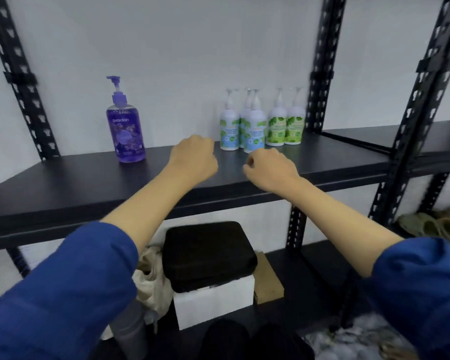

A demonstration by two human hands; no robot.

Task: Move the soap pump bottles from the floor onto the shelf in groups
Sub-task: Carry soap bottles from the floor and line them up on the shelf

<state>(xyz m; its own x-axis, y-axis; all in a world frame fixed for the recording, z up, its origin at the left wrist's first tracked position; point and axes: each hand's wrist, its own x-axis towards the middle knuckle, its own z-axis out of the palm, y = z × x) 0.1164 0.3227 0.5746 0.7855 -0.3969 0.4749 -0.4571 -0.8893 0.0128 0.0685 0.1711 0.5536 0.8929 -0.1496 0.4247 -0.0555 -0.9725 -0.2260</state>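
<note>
Five white pump bottles (260,123) with green and blue leafy labels stand bunched together on the black shelf (76,185), just beyond the right hand (270,168). One purple pump bottle (126,126) stands alone, well off past the left hand (194,158). Both hands hover over the shelf, fingers curled in, holding nothing. I'd say any more purples should go tight beside that lone one, pumps facing the same way, so the groups stay separate. Set them down upright, no nudging neighbours.

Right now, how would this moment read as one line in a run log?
left hand: curled, empty | right hand: curled, empty | shelf: purple bottle alone, five white bottles grouped
</note>
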